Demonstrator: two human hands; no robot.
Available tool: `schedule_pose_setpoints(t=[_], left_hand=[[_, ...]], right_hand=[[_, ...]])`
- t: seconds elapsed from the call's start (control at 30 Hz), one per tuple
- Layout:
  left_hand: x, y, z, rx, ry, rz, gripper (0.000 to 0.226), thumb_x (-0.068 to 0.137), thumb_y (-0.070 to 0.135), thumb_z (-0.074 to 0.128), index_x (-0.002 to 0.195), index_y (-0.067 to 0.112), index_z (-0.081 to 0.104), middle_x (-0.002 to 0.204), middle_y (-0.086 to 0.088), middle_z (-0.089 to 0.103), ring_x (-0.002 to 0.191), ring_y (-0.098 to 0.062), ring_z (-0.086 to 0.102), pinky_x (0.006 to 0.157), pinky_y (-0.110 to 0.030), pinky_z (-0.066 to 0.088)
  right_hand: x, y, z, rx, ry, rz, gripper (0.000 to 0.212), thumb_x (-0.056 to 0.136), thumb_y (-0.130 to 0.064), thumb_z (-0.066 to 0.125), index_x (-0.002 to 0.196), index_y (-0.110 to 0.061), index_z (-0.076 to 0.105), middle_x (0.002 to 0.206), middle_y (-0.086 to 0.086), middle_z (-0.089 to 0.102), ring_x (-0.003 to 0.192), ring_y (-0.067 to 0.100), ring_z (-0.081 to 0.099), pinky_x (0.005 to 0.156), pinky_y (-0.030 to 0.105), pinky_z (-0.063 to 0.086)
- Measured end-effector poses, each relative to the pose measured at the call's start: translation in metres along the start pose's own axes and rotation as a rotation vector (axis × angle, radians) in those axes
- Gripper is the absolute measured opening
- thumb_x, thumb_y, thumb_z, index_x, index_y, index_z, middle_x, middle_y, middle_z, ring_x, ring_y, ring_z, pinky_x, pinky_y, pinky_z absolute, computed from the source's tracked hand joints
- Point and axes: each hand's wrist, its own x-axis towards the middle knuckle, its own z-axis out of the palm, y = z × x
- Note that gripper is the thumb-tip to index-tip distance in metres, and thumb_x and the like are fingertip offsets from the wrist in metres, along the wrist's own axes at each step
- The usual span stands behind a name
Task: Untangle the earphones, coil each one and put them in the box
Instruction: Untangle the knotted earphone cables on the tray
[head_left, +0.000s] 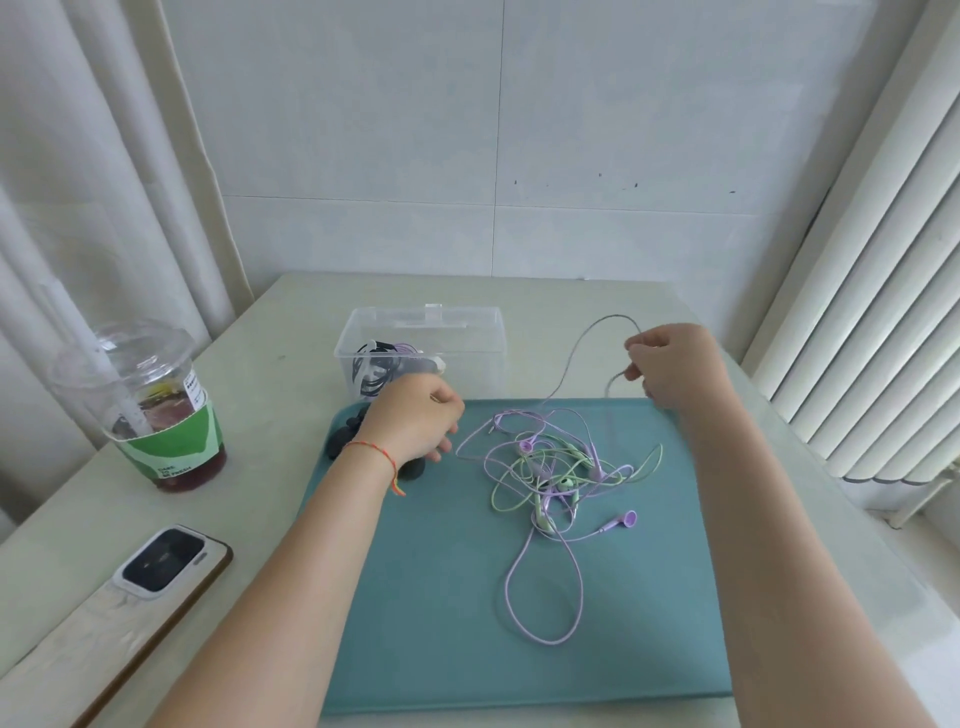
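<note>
Two cords make up the knot in the head view, a purple earphone cord and a green earphone cord, heaped together right of centre on the teal mat. The heap lies between the hands, but far nearer the right one. From its far edge a single greyish-purple strand rises off the mat, arches up and over, and ends in the right hand, whose fingers are curled and pinch the strand at two spots, so a short loop hangs between them. That hand is raised beyond the mat's far right edge, above the tabletop.

The left hand sits at the mat's far left corner, fingers curled over dark earphones; only parts of them show past the wrist, so how firmly it holds them I cannot tell. The clear box stands just behind that hand, off the mat, already holding a dark coiled set and a purple one.

The tangle's long axis runs roughly from the far edge toward the person, with one big purple loop trailing nearest and one purple earbud lying free to the right. Since the lifted strand leaves the heap upward and to the right, I judge that drawing it further that way would tighten the knot unless the heap is loosened first.

A lidded drink cup and a phone stand off to the left.
</note>
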Motion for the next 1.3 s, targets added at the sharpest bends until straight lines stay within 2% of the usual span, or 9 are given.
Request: schedule_pose_setpoints(t=[0.23,0.37,0.5,0.6,0.77,0.87,0.97,1.17,1.3], left_hand=[[-0.001,0.018,0.015,0.601,-0.28,-0.071,0.031,0.083,0.034,0.061,0.069,0.006,0.061,0.056,-0.009,0.061,0.039,-0.021,0.047,0.044,-0.021,0.045],[0.007,0.02,0.017,0.75,-0.181,0.013,0.02,0.083,0.018,0.058,0.065,0.01,0.062,0.054,-0.005,0.058,0.049,-0.024,0.052,0.052,-0.025,0.046],[0.01,0.031,0.007,-0.145,0.194,0.101,0.014,0.09,0.009,0.05,0.077,0.012,0.054,0.066,-0.005,0.064,0.061,-0.024,0.063,0.063,-0.033,0.054],[-0.002,0.057,-0.007,-0.604,0.08,0.196,0.006,0.096,0.009,0.054,0.09,0.01,0.053,0.064,-0.005,0.064,0.052,-0.019,0.061,0.06,-0.033,0.057],[-0.008,0.087,-0.019,-0.421,-0.057,0.319,0.006,0.091,0.015,0.065,0.085,0.013,0.063,0.054,-0.004,0.057,0.047,-0.016,0.054,0.054,-0.026,0.051],[-0.006,0.093,-0.019,-0.34,-0.165,0.306,0.009,0.089,0.019,0.069,0.088,0.011,0.065,0.049,0.002,0.051,0.045,-0.016,0.051,0.06,-0.031,0.053],[-0.003,0.087,-0.018,-0.388,-0.179,0.234,0.015,0.089,0.023,0.068,0.088,0.01,0.062,0.055,0.003,0.042,0.039,-0.012,0.039,0.055,-0.03,0.052],[-0.011,0.039,-0.018,-0.537,-0.305,0.085,0.02,0.094,0.015,0.056,0.078,0.009,0.065,0.057,-0.002,0.053,0.053,-0.016,0.05,0.071,-0.033,0.049],[-0.016,0.019,-0.018,-0.653,-0.262,0.043,0.018,0.095,0.011,0.053,0.085,0.007,0.067,0.062,-0.006,0.062,0.059,-0.018,0.06,0.071,-0.032,0.051]], right_hand=[[-0.002,-0.004,-0.006,0.019,-0.03,-0.016,0.024,0.09,-0.009,0.049,0.074,-0.013,0.066,0.062,0.003,0.062,0.048,0.017,0.042,0.052,0.025,0.034],[-0.008,-0.012,-0.003,-0.082,-0.089,-0.076,0.022,0.088,-0.013,0.053,0.089,-0.002,0.071,0.075,0.013,0.067,0.056,0.021,0.048,0.061,0.029,0.041],[-0.021,-0.027,-0.004,-0.286,-0.309,-0.162,0.019,0.087,-0.015,0.058,0.089,-0.002,0.072,0.078,0.016,0.068,0.056,0.021,0.052,0.056,0.025,0.043],[-0.041,-0.04,-0.007,-0.555,-0.509,-0.229,0.023,0.087,-0.027,0.062,0.083,-0.007,0.072,0.067,0.007,0.067,0.049,0.015,0.053,0.05,0.021,0.043],[-0.055,-0.065,-0.006,-0.376,-0.048,-0.472,0.019,0.089,-0.023,0.058,0.106,-0.015,0.055,0.087,0.001,0.057,0.081,0.023,0.054,0.064,0.03,0.037],[-0.051,-0.077,-0.003,-0.312,-0.163,-0.578,0.039,0.09,-0.013,0.053,0.127,-0.026,0.05,0.088,0.0,0.055,0.083,0.02,0.053,0.07,0.03,0.04],[-0.041,-0.079,0.006,-0.425,-0.201,-0.548,0.016,0.093,-0.019,0.055,0.101,-0.019,0.069,0.084,-0.001,0.06,0.079,0.02,0.054,0.068,0.029,0.043],[-0.025,-0.072,0.005,-0.111,0.282,-0.37,0.021,0.095,-0.018,0.048,0.098,-0.009,0.067,0.089,0.009,0.066,0.078,0.026,0.055,0.062,0.029,0.037],[-0.028,-0.065,0.007,-0.381,0.158,-0.346,0.027,0.091,-0.01,0.045,0.111,-0.009,0.064,0.104,0.011,0.067,0.092,0.032,0.059,0.07,0.034,0.047]])
